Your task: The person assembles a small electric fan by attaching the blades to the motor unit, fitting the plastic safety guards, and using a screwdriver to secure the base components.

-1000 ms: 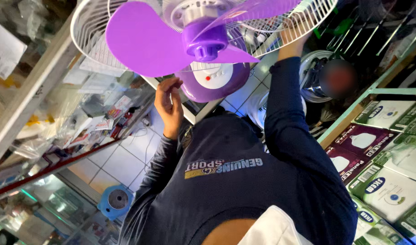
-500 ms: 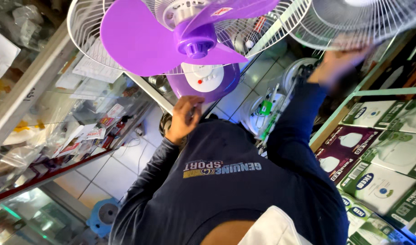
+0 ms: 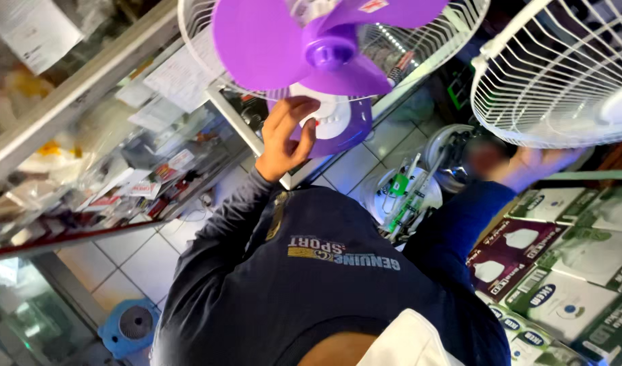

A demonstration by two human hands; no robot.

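Left hand (image 3: 287,139): fingers curled, pressed against purple-and-white plastic fan motor housing (image 3: 338,125), behind purple three-blade propeller (image 3: 311,47). Right hand (image 3: 538,166): blurred, grip undeterminable, below white wire guard (image 3: 562,74), right of housing.

Stacked white, green and maroon boxes (image 3: 562,271) at right; bagged packets (image 3: 121,176) behind glass at left

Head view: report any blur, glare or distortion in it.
Head view: the right hand under the white wire fan guard is smeared by motion blur; the left hand on the purple plastic fan motor housing is sharp; straight edges bow from wide-angle distortion.
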